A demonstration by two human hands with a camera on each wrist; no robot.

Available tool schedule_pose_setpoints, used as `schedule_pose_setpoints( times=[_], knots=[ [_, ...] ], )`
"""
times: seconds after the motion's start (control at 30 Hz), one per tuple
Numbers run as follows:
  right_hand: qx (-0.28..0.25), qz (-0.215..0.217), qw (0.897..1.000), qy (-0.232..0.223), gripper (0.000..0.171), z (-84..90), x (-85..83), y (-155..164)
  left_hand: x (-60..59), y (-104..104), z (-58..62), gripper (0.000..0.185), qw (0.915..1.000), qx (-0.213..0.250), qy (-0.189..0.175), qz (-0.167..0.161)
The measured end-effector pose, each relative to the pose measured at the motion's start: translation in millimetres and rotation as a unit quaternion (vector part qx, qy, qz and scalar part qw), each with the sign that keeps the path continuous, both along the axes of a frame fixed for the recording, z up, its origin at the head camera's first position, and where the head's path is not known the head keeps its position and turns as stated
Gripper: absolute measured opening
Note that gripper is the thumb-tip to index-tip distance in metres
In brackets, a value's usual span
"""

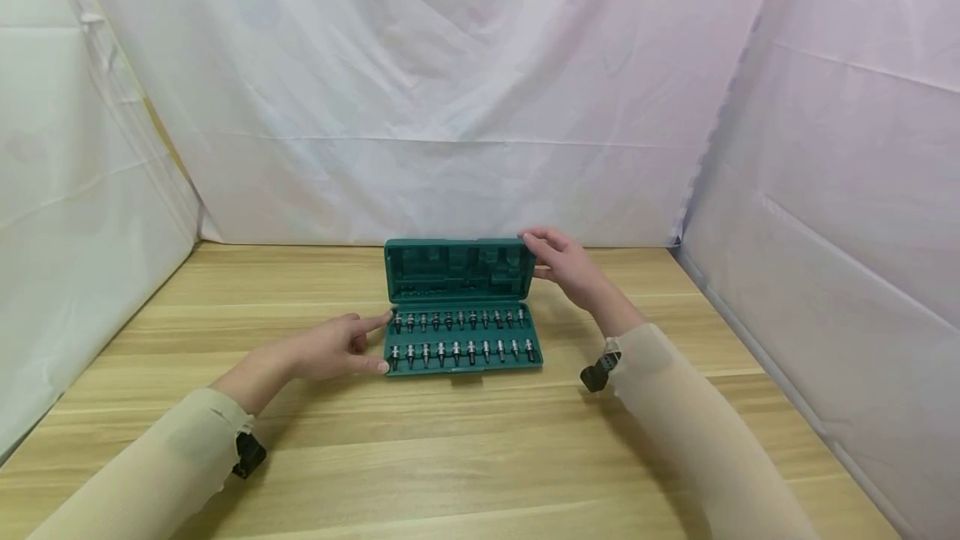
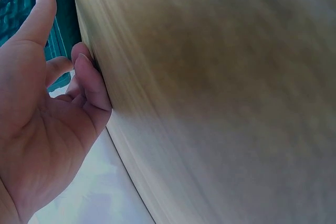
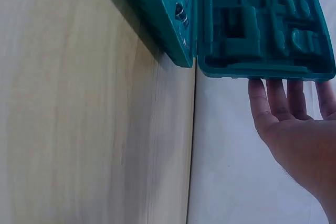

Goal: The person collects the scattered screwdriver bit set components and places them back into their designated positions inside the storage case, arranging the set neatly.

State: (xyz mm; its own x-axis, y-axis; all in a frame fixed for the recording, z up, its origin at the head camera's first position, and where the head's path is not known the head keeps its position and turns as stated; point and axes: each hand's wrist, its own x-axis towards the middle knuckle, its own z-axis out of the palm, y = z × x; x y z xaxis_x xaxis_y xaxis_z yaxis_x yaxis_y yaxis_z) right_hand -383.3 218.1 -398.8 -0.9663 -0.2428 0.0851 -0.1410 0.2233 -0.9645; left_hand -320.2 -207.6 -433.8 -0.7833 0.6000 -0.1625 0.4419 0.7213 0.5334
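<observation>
A green plastic tool case stands open on the wooden table. Its base holds two rows of several metal socket bits. The lid is raised behind it, with empty moulded recesses. My left hand rests at the base's left edge, index finger and thumb stretched out against it. In the left wrist view the thumb lies on the green case. My right hand touches the lid's top right corner. Its fingers lie straight against the edge of the lid.
White sheets hang behind and at both sides, closing in the table. Bare wood lies in front of the case and to either side. A black wrist camera sits on each sleeve.
</observation>
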Motion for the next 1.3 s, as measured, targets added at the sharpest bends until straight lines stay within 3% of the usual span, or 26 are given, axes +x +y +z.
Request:
schedule_pose_setpoints(
  times=[0.83, 1.13, 1.3],
  knots=[
    [0.05, 0.017, 0.998, 0.021, 0.041, -3.0, 26.5, 4, -1.2, 0, -0.3, 0.098, 1.0, -0.005, 0.008, -0.004],
    [0.06, 0.027, 0.997, 0.029, 0.039, -5.4, 29.7, 1, -2.5, -12, -0.7, 0.092, 0.9991, 0.041, 0.004, 0.008],
    [0.06, 0.032, 0.997, 0.035, 0.04, -6.3, 28.9, 0, -5.9, -18, 0.6, 0.096, 0.995, 0.076, 0.048, 0.043]
  ],
)
